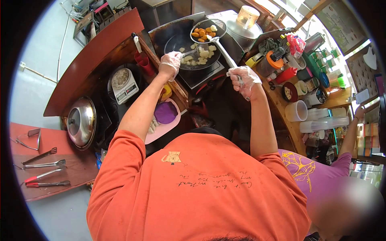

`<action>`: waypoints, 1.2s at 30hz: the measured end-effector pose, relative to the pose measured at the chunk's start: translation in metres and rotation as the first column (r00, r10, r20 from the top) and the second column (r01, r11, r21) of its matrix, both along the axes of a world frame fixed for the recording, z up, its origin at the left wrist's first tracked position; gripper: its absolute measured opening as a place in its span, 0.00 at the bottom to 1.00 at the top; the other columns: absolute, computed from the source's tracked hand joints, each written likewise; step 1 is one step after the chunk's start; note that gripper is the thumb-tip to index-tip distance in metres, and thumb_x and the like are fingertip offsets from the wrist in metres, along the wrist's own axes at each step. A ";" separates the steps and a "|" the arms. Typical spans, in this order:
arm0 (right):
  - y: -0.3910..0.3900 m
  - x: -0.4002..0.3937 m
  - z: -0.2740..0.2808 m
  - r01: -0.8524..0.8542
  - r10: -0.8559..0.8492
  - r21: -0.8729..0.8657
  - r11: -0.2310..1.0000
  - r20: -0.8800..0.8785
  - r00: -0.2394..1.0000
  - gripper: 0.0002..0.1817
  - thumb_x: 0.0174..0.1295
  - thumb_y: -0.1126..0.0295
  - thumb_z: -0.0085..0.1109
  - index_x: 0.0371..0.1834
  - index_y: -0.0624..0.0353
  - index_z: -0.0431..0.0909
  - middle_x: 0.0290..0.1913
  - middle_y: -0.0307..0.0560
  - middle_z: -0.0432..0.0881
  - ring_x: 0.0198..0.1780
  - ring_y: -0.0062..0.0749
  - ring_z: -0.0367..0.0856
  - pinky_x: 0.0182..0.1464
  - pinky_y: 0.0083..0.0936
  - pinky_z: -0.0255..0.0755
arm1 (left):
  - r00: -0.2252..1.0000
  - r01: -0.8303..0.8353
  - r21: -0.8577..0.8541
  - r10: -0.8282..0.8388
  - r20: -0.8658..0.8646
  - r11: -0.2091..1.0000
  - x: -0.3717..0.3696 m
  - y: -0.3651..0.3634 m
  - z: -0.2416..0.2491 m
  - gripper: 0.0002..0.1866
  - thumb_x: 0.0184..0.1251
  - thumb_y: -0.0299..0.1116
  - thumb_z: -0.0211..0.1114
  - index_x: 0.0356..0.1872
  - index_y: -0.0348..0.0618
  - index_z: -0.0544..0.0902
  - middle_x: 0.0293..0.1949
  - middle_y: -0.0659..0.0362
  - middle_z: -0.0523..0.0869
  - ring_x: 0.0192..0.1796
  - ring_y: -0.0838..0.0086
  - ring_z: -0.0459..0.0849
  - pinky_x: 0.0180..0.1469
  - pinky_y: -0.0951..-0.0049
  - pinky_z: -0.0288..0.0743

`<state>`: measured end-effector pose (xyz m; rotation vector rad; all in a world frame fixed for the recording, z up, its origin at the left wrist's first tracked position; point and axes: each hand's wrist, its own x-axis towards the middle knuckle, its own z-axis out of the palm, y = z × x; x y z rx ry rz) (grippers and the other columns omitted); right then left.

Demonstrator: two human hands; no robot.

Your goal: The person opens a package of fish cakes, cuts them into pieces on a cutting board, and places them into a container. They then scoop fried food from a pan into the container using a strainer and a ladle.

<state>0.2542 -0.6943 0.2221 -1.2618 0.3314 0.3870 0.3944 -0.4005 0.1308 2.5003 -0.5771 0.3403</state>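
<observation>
My left hand (170, 64), in a clear plastic glove, is closed round the handle of a metal utensil (189, 53) that reaches into a dark wok (173, 45). Pale food pieces (199, 59) lie spread in the wok. Also gloved, my right hand (243, 80) grips the long light handle of a strainer (226, 54). The strainer's round bowl hangs over the wok's far side and holds orange and white pieces (201, 33).
A lidded pot (81, 122) and a kitchen scale (126, 91) stand at left. Near my left forearm is a pink tray (173, 127). Bottles and tubs crowd the right counter (281, 116). Another person in purple (321, 170) reaches in at right. Tongs (47, 182) lie at lower left.
</observation>
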 end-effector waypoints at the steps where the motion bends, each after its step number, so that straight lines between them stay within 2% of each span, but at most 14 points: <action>1: 0.001 -0.001 0.000 -0.003 0.003 0.002 1.000 -0.002 1.000 0.09 0.60 0.67 0.60 0.29 0.62 0.76 0.17 0.36 0.69 0.15 0.22 0.63 0.19 0.23 0.60 | 1.000 -0.003 0.002 0.003 -0.002 1.000 -0.003 0.001 0.001 0.13 0.71 0.32 0.52 0.47 0.44 0.84 0.46 0.51 0.87 0.46 0.58 0.87 0.50 0.63 0.80; 4: 0.002 -0.002 -0.001 0.003 -0.003 -0.012 1.000 0.039 0.999 0.10 0.60 0.66 0.60 0.29 0.62 0.76 0.16 0.36 0.69 0.15 0.22 0.63 0.19 0.24 0.60 | 0.973 0.125 0.238 -0.167 0.163 0.963 -0.013 0.007 0.007 0.13 0.69 0.30 0.53 0.48 0.41 0.83 0.47 0.52 0.87 0.47 0.58 0.87 0.52 0.63 0.80; 9: 0.003 -0.005 0.001 -0.007 0.007 0.009 1.000 0.036 0.999 0.09 0.61 0.67 0.60 0.30 0.62 0.76 0.17 0.35 0.69 0.15 0.22 0.62 0.21 0.24 0.61 | 0.961 0.180 0.212 -0.217 0.171 0.961 -0.013 0.028 0.009 0.14 0.70 0.29 0.53 0.51 0.41 0.82 0.49 0.54 0.86 0.47 0.60 0.86 0.52 0.64 0.81; 13: 0.003 -0.006 -0.004 0.003 -0.003 0.021 1.000 0.028 1.000 0.09 0.61 0.68 0.60 0.30 0.62 0.76 0.17 0.34 0.69 0.15 0.22 0.62 0.21 0.24 0.61 | 0.905 0.004 0.459 -0.199 0.376 0.889 -0.004 0.049 -0.005 0.13 0.71 0.32 0.55 0.50 0.42 0.82 0.48 0.55 0.86 0.47 0.61 0.86 0.51 0.64 0.81; 19: 0.009 -0.005 -0.018 -0.009 0.008 0.033 0.999 0.035 0.999 0.08 0.61 0.68 0.59 0.30 0.62 0.76 0.16 0.34 0.68 0.15 0.22 0.62 0.21 0.23 0.60 | 0.975 -0.221 0.382 0.195 0.107 0.897 -0.020 0.048 0.009 0.12 0.70 0.37 0.57 0.41 0.43 0.85 0.37 0.52 0.88 0.44 0.59 0.88 0.46 0.61 0.83; 23: 0.015 -0.001 -0.041 -0.037 0.036 0.079 0.996 0.015 0.999 0.11 0.61 0.67 0.61 0.23 0.57 0.73 0.15 0.34 0.66 0.14 0.22 0.63 0.18 0.23 0.58 | 0.898 -0.426 0.064 0.430 -0.095 0.903 -0.015 0.046 0.002 0.19 0.72 0.47 0.55 0.40 0.41 0.86 0.35 0.47 0.87 0.47 0.55 0.87 0.53 0.55 0.79; 25: 0.023 -0.001 -0.054 -0.035 0.035 0.013 0.999 0.004 0.999 0.14 0.60 0.66 0.63 0.19 0.54 0.71 0.15 0.35 0.67 0.14 0.23 0.65 0.16 0.23 0.57 | 0.887 -0.462 0.183 0.453 0.093 0.868 -0.027 0.042 0.012 0.21 0.72 0.49 0.55 0.40 0.41 0.86 0.37 0.47 0.87 0.46 0.55 0.87 0.54 0.56 0.78; 27: 0.036 -0.005 -0.064 -0.053 0.053 -0.032 0.998 0.016 0.998 0.15 0.60 0.64 0.65 0.19 0.55 0.73 0.16 0.38 0.72 0.15 0.25 0.70 0.16 0.23 0.60 | 0.862 -0.492 0.269 0.421 0.281 0.828 -0.050 0.028 0.040 0.21 0.73 0.51 0.55 0.42 0.44 0.86 0.41 0.51 0.87 0.44 0.54 0.86 0.54 0.57 0.77; 29: 0.053 -0.011 -0.069 -0.072 0.076 -0.049 0.996 0.079 0.994 0.14 0.60 0.64 0.65 0.20 0.57 0.76 0.16 0.40 0.74 0.16 0.26 0.72 0.18 0.23 0.63 | 0.957 -0.271 0.304 0.221 0.188 0.913 -0.061 0.006 0.036 0.17 0.72 0.47 0.57 0.42 0.46 0.86 0.40 0.53 0.87 0.43 0.56 0.86 0.51 0.57 0.78; 31: 0.072 -0.018 -0.068 -0.085 0.097 -0.086 0.993 0.144 0.985 0.12 0.58 0.65 0.65 0.21 0.59 0.78 0.17 0.40 0.77 0.16 0.27 0.74 0.19 0.24 0.67 | 0.949 0.088 0.365 -0.189 0.252 0.927 -0.086 -0.025 0.028 0.10 0.70 0.38 0.59 0.40 0.46 0.86 0.38 0.54 0.88 0.41 0.54 0.86 0.46 0.60 0.80; 33: 0.090 -0.024 -0.064 -0.094 0.097 -0.030 0.995 0.126 0.987 0.10 0.59 0.68 0.62 0.23 0.60 0.78 0.17 0.42 0.76 0.16 0.29 0.75 0.20 0.25 0.69 | 0.919 0.304 -0.062 -0.309 -0.244 0.951 -0.100 -0.051 0.023 0.07 0.70 0.31 0.58 0.42 0.44 0.84 0.34 0.55 0.87 0.37 0.58 0.86 0.38 0.64 0.80; 34: 0.095 -0.024 -0.075 -0.089 0.094 -0.043 0.995 0.119 0.988 0.09 0.58 0.68 0.60 0.23 0.60 0.77 0.17 0.43 0.77 0.16 0.29 0.76 0.20 0.25 0.70 | 0.734 -0.002 -0.523 -0.354 -0.580 0.852 -0.106 -0.061 0.019 0.07 0.70 0.29 0.58 0.44 0.43 0.83 0.32 0.57 0.86 0.35 0.62 0.86 0.36 0.66 0.80; 35: 0.099 -0.027 -0.072 -0.079 0.076 0.037 0.996 0.068 0.995 0.09 0.57 0.68 0.59 0.22 0.60 0.77 0.18 0.43 0.77 0.16 0.30 0.76 0.20 0.26 0.71 | 0.428 -0.457 -0.687 -0.537 -0.727 0.565 -0.110 -0.070 0.019 0.08 0.70 0.27 0.57 0.46 0.41 0.82 0.31 0.59 0.85 0.34 0.65 0.86 0.34 0.68 0.79; 36: 0.100 -0.031 -0.068 -0.111 0.112 -0.014 0.994 0.086 0.990 0.09 0.58 0.68 0.59 0.24 0.61 0.78 0.19 0.44 0.78 0.16 0.31 0.77 0.20 0.25 0.71 | 0.471 -0.489 -0.700 -0.518 -0.714 0.521 -0.113 -0.074 0.020 0.09 0.70 0.26 0.58 0.48 0.37 0.80 0.32 0.59 0.83 0.34 0.70 0.84 0.34 0.70 0.79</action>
